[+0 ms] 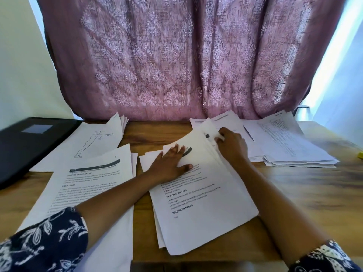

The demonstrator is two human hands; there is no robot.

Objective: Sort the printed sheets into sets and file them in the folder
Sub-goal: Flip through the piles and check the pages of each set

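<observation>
A thick stack of printed sheets (202, 209) lies in the middle of the wooden table (306, 197). My left hand (170, 163) rests flat on its top sheet with straight fingers. My right hand (231, 146) sits at the stack's far right edge, fingers curled round the edges of several sheets. A second printed set (88, 195) lies to the left, partly under my left forearm. A sheet with a line drawing of a figure (92, 144) lies behind it. The black folder (29, 142) lies closed at the far left.
A loose pile of printed pages (284, 144) spreads over the table's right rear. A pink patterned curtain (180, 61) hangs right behind the table. A small yellow object (360, 155) shows at the right edge.
</observation>
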